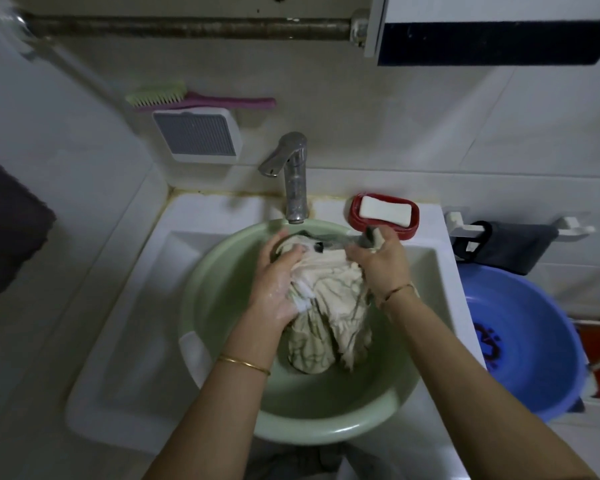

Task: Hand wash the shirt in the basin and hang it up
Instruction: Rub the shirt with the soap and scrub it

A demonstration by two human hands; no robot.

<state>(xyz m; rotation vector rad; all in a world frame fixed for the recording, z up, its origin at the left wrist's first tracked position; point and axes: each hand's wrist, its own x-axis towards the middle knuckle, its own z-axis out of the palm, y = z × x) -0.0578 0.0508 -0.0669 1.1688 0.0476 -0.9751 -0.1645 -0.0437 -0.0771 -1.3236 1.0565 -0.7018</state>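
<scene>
The shirt, cream with thin dark lines, is bunched in a wet rope that runs from the far rim of the green basin, just under the tap, down toward the person and into the bowl's middle. Its long axis lies far-to-near; the upper end is gathered between the two hands and the lower end hangs loose into the basin.

The left hand, soapy, wraps the cloth from the left side, fingers curled over the top of the bundle, so its grip is clamped on the shirt. The right hand closes on the upper right part of the cloth, near the basin's far right rim, with a darker fold pinched in its fingers; that grip too is clamped on the shirt. The hands face each other across the bundle, close together, the right slightly farther from the person.

The basin sits in the white sink. The soap lies in its red dish on the sink's far right corner, just beyond the right hand, so that hand is the nearer one to it.

My judgement: this is the rubbing stage. The next stroke turns on the hands working the cloth against itself across the short gap between them, while the free tail stays below.
</scene>
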